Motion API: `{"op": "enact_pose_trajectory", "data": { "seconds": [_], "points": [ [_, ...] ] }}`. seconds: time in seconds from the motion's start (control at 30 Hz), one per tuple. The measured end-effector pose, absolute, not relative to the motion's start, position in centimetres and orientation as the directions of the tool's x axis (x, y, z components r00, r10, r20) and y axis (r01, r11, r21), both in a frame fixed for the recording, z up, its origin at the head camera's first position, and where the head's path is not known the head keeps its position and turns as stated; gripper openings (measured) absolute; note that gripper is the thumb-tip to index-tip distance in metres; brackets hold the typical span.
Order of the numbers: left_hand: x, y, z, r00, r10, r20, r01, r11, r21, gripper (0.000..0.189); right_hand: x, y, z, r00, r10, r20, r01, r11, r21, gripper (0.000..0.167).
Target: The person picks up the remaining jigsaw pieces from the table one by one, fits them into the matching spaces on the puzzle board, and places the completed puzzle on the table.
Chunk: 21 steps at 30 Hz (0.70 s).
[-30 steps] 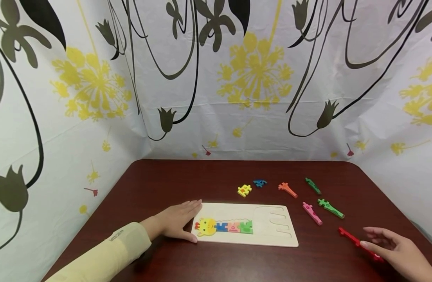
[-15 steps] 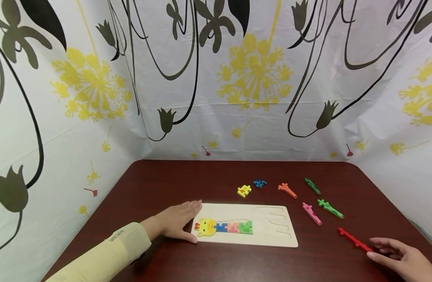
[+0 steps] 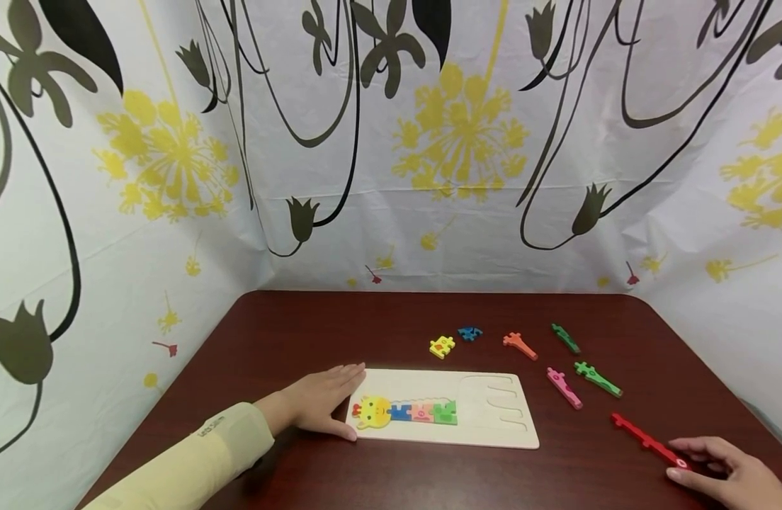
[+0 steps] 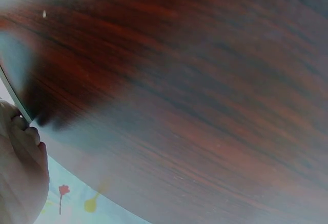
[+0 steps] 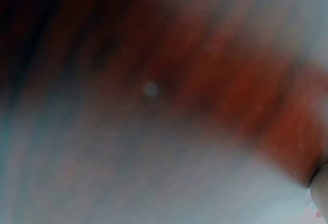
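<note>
In the head view, a pale wooden puzzle board (image 3: 477, 433) lies on the table. Set in it is a giraffe's yellow head (image 3: 372, 412), followed by blue, pink and green pieces (image 3: 445, 412); grooves for legs show at its right end. My left hand (image 3: 324, 404) rests with extended fingers on the board's left edge. Far to the right, my right hand (image 3: 725, 467) has thumb and fingers at the near end of a long red puzzle piece (image 3: 642, 437), pinching it there. The left wrist view catches part of the left hand (image 4: 23, 167) at the board's edge.
Loose puzzle pieces lie beyond and right of the board: yellow (image 3: 442, 346), blue (image 3: 470, 333), orange (image 3: 520, 346), pink (image 3: 564, 388), light green (image 3: 598, 379) and dark green (image 3: 566, 338). The dark wood table (image 3: 340, 326) meets a patterned cloth (image 3: 378, 234) behind. The right wrist view is blurred.
My right hand has shifted along the red piece toward its near end, uncovering more of it. The red piece has barely moved. My left hand and the board have stayed put.
</note>
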<state>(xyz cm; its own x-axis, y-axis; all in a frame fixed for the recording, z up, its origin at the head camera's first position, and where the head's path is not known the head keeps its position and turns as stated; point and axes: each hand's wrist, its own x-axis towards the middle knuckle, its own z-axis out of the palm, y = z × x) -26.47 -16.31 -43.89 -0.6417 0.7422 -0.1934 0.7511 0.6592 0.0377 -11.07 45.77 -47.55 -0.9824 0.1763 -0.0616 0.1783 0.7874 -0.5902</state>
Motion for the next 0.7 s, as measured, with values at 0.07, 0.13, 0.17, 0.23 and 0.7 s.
{"op": "enact_pose_trajectory", "data": {
  "seconds": [0.07,0.13,0.17,0.23,0.7],
  "points": [
    [-26.46,-16.28,-43.88,-0.647,0.737,-0.198,0.745,0.665,0.042,0.111,-11.01,45.68,-47.58,-0.983,0.178,-0.047,0.173,0.798,-0.577,0.065],
    [-26.48,-16.26,-43.89,-0.650,0.733,-0.201,0.741,0.670,0.044,0.111,-11.02,45.69,-47.58,-0.986,0.167,-0.023,0.150,0.810,-0.568,0.063],
    [-26.51,-16.24,-43.90,-0.651,0.732,-0.201,0.741,0.671,0.044,0.111,-11.00,45.67,-47.60,-0.986,0.165,-0.008,0.141,0.816,-0.561,0.062],
    [-26.53,-16.26,-43.94,-0.652,0.731,-0.200,0.740,0.671,0.041,0.110,-10.97,45.61,-47.61,-0.987,0.158,0.017,0.123,0.827,-0.549,0.059],
    [-26.51,-16.27,-44.01,-0.643,0.743,-0.186,0.749,0.661,0.048,0.110,-10.90,45.43,-47.82,-0.983,0.167,0.073,0.104,0.843,-0.527,0.050]
  ]
}}
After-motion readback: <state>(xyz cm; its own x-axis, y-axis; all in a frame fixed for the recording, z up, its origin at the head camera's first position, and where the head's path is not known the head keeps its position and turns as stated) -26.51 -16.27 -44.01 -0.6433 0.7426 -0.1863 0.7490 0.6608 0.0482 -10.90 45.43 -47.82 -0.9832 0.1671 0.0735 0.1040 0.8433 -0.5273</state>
